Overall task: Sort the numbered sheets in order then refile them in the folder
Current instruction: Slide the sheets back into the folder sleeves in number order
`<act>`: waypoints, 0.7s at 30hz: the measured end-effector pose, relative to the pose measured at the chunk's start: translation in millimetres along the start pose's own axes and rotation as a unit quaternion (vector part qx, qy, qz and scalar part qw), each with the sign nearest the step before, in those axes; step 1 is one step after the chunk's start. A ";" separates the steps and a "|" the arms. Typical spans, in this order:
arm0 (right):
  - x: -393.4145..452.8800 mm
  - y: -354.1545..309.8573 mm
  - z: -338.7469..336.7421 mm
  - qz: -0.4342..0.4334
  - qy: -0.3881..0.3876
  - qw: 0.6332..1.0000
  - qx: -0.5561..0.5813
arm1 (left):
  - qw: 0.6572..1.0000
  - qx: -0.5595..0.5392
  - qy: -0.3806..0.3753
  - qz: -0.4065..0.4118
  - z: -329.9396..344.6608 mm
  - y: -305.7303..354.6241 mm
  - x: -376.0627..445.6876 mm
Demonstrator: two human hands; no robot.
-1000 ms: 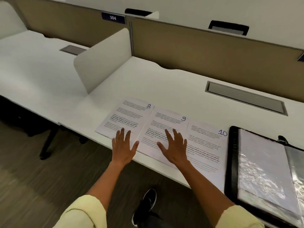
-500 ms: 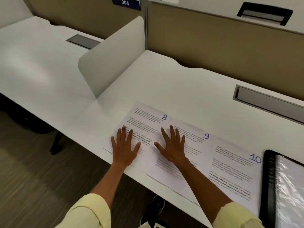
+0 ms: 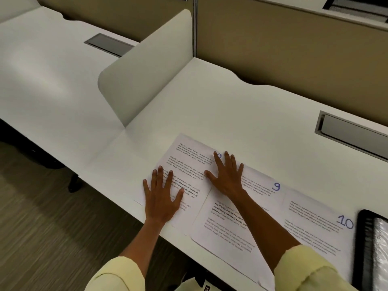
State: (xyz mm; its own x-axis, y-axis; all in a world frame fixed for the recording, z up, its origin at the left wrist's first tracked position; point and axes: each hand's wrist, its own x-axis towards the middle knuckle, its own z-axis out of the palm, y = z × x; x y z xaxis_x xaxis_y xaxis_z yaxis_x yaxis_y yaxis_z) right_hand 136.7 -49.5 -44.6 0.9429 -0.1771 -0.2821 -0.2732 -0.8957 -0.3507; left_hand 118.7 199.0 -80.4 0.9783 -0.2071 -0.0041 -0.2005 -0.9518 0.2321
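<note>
Desk (image 3: 241, 106) sheets (image 3: 189, 162) under both flat grips (image 3: 161, 198).

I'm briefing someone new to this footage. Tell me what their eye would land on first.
Two hands pressed flat on printed sheets at the near edge of the white desk: the left hand on the leftmost sheet, the right hand covering that sheet's number. To the right lie the sheet marked 9 and the sheet marked 10, then a black folder at the frame's right edge.

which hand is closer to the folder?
Right. The right hand lies flat where two sheets meet, nearer the folder at the desk's right end; the left hand lies further left.
</note>
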 end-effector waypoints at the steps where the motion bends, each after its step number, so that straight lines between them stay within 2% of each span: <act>1: 3.7 -0.2 -0.7 -0.003 0.006 1.000 0.005 | 1.000 0.000 0.001 0.000 -0.2 0.0 0.4; 4: 14.4 0.3 -1.4 -0.027 0.061 0.997 0.040 | 1.000 -0.004 0.012 0.005 -1.1 0.3 0.8; 8: 25.6 -4.0 -4.5 -0.067 0.141 0.977 0.143 | 1.000 -0.007 0.016 0.008 -1.3 0.6 1.6; 12: 20.6 -22.6 -19.1 -0.028 0.148 0.920 0.361 | 1.000 -0.004 0.014 0.005 -0.7 -0.3 2.0; 14: 16.1 -30.8 -21.4 0.013 0.156 0.892 0.424 | 1.000 -0.004 0.013 0.004 -0.3 -1.0 1.5; 17: 6.0 -35.9 -19.0 0.072 0.115 0.864 0.484 | 1.000 -0.005 0.011 0.004 0.2 -1.2 1.8; 21: -17.0 -39.8 -3.0 0.074 0.011 0.875 0.478 | 1.000 -0.005 0.002 0.002 -1.0 -1.0 2.3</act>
State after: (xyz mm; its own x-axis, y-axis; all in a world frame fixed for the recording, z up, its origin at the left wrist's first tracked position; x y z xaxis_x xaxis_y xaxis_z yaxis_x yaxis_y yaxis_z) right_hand 132.1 -12.0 -23.1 0.8838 -0.2809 -0.3742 -0.4175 -0.1125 -0.9017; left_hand 121.2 199.7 -79.7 0.9776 -0.2103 0.0000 -0.2040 -0.9486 0.2418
